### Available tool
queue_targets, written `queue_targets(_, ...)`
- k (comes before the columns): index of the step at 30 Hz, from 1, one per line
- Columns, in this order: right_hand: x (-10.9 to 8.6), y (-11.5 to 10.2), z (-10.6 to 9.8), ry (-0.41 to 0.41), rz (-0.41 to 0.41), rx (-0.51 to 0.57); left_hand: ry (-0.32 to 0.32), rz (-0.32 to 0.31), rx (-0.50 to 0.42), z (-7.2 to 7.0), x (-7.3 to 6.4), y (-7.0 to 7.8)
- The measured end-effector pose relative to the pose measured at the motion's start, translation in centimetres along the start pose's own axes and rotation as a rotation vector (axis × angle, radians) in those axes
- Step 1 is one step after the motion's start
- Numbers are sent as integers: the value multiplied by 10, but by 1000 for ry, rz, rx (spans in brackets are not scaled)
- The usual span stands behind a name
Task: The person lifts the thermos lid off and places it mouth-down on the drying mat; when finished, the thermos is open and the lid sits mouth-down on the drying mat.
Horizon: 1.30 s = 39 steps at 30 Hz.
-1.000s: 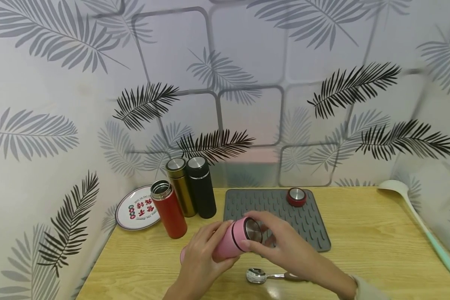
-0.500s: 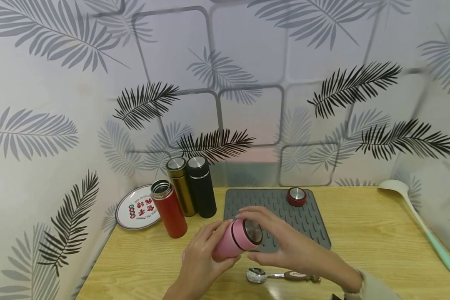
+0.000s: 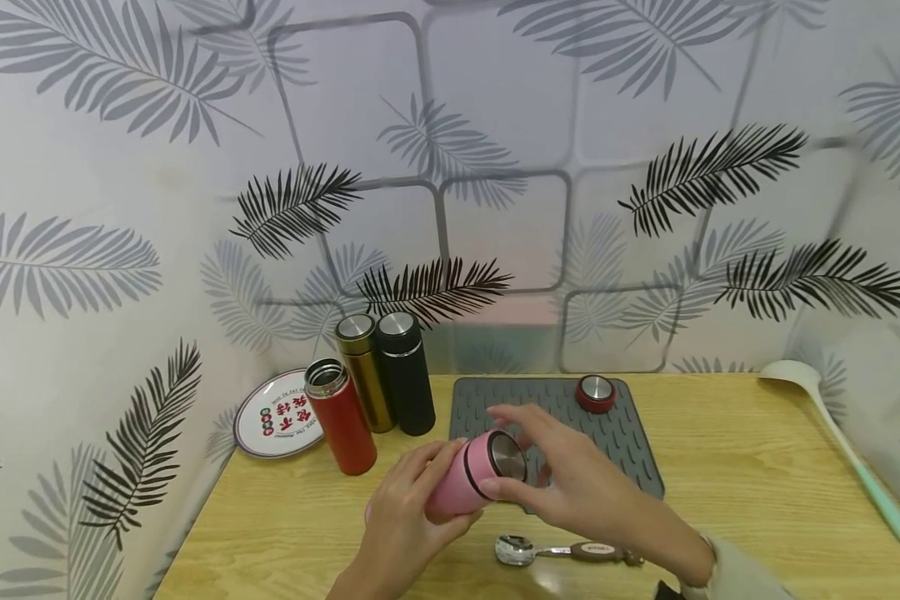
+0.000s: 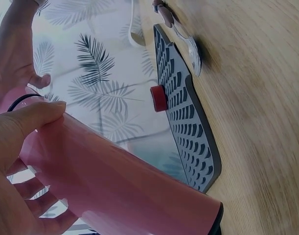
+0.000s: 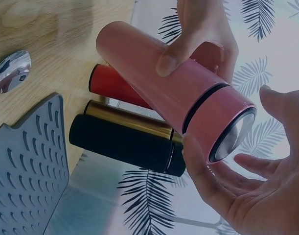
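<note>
My left hand (image 3: 408, 508) grips a pink thermos (image 4: 120, 176) round its body, holding it tilted over the table with the lid end up to the right. Its pink lid (image 5: 215, 122) is on, with a steel disc on the end and a black ring below. Around the lid, my right hand (image 5: 266, 196) is spread with loosely bent fingers. In the right wrist view its thumb stands apart from the lid, while a fingertip overlaps the lid's lower edge. Below the hands lies a spoon (image 3: 515, 550) with a brown handle.
A lidless red thermos (image 3: 342, 425), a gold thermos (image 3: 371, 379) and a black thermos (image 3: 407, 383) stand at left, beside a white plate (image 3: 258, 425). On the grey mat (image 3: 487, 408) sits a red lid (image 3: 596, 393). A long ladle (image 3: 862, 462) lies far right.
My right hand's thumb and fingers opened away from the pink lid, then came back close around it. My left hand has kept its grip on the thermos.
</note>
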State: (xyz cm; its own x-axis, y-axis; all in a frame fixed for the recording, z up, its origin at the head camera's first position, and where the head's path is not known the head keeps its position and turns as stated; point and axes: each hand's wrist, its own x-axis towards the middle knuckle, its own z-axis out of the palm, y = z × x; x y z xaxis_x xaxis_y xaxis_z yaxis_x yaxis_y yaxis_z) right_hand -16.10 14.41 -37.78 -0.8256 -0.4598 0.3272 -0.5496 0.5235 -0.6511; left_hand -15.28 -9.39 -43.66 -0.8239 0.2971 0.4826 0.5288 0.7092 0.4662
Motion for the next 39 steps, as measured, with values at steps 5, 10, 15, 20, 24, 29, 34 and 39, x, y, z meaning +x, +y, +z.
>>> queue_targets(5, 2, 0, 1, -55, -15, -46, -3, 9, 2, 0, 0, -1)
queue_targets(10, 2, 4, -2, -140, -102, 5, -1, 14, -15, 1, 0, -3)
queue_targets(15, 0, 5, -4, -168, -243, -52, 15, 17, -14, 2, -2, -4)
queue_targets(20, -1, 4, -3, -154, -254, -34, 20, 21, -34, 3, -2, -4)
queue_targets(24, 0, 3, 1, -74, -214, -43, 35, 20, -10, 4, -3, -4)
queue_targets(29, 1, 0, 2, 69, -155, -45, 46, 18, 6, 5, -2, -2)
queue_targets(34, -1, -4, 0, 27, -28, -16, 47, 16, -6, 6, -2, -1)
queue_targets(39, -2, -7, 2, -9, 23, -21, 34, 9, 5, 5, -1, 0)
